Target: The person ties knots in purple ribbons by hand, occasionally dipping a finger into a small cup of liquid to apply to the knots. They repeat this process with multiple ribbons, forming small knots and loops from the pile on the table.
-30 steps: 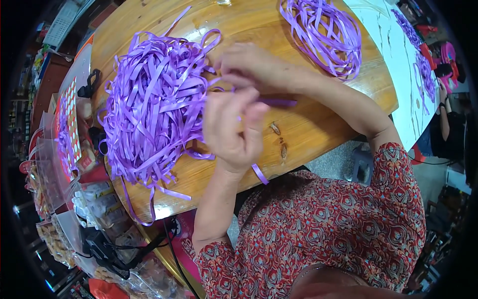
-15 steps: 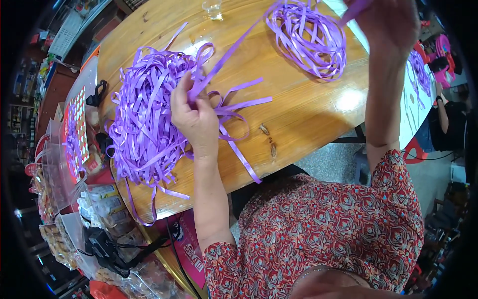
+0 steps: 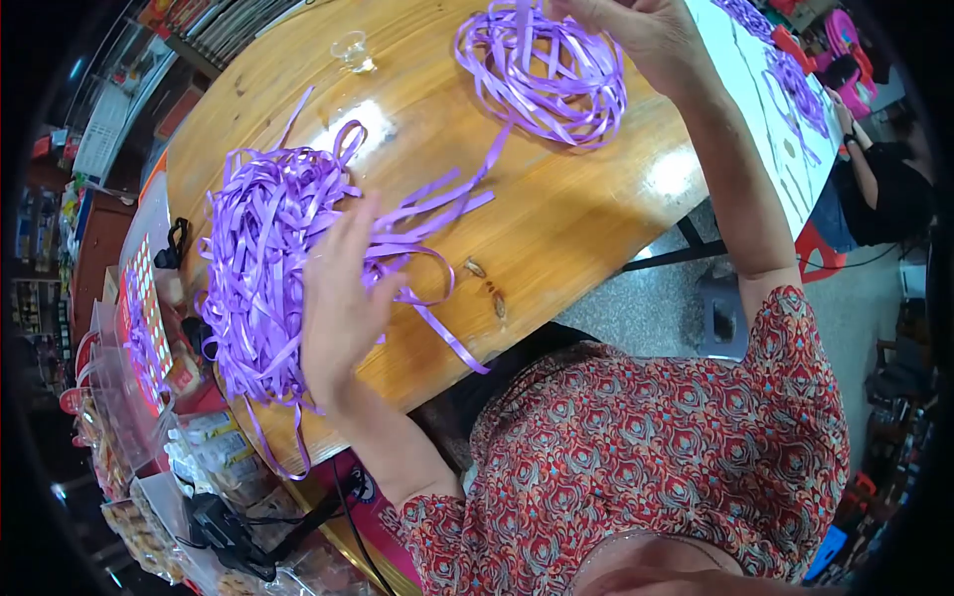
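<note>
A large tangled heap of shiny purple ribbon [image 3: 260,268] lies on the left of the wooden table [image 3: 566,233]. My left hand [image 3: 343,293] is over the heap's right edge, slightly blurred, its fingers stretched out and the thumb apart, gripping nothing. Farther back lies a looser oval coil of purple ribbon [image 3: 542,84]. At the coil's far side my right hand [image 3: 646,35] bends its fingers around a strand of ribbon; the top edge cuts off part of that hand. One strand runs from the heap up to the coil, and several loose ends stick out rightward.
A small clear cup [image 3: 353,52] stands at the far edge. Bagged goods [image 3: 214,447] and a black device with cables [image 3: 229,531] crowd the left side. To the right, a white table [image 3: 770,109] carries more ribbon [image 3: 795,89], with another person [image 3: 884,189] beside it.
My left hand has released the ribbon and opened, lowering a little. My right hand has come leftward to the coil, and the strand stretched between the hands has dropped slack onto the table.
</note>
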A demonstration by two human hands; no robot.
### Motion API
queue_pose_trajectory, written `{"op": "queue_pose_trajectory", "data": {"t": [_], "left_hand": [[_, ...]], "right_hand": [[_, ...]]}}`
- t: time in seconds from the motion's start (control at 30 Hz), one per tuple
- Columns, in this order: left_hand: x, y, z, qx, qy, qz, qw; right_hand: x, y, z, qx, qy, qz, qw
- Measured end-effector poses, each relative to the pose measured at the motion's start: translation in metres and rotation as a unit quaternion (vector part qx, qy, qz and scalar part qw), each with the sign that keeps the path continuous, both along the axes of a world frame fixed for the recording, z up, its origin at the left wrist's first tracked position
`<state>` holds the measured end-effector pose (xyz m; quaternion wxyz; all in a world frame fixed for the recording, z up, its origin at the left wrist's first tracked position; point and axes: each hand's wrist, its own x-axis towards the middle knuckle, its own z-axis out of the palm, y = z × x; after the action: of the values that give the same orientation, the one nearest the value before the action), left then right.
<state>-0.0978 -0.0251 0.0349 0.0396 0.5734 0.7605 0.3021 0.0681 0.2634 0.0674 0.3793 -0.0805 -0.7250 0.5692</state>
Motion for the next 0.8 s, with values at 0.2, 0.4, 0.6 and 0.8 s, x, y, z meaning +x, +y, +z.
{"op": "queue_pose_trajectory", "data": {"t": [0.2,0.4,0.6,0.8], "left_hand": [[0.024,0.028,0.029,0.268,-0.145,0.106,0.947],[0.047,0.075,0.016,0.324,-0.662,-0.078,0.671],[0.045,0.057,0.001,0.231,-0.575,0.052,0.783],[0.015,0.042,-0.018,0.117,0.054,0.201,0.971]], "right_hand": [[-0.023,-0.019,-0.013,0.338,0.115,0.099,0.929],[-0.032,-0.065,0.006,0.451,0.13,0.023,0.883],[-0.025,-0.043,-0.02,0.376,0.038,0.05,0.924],[-0.034,-0.053,-0.053,0.342,0.012,0.092,0.935]]}}
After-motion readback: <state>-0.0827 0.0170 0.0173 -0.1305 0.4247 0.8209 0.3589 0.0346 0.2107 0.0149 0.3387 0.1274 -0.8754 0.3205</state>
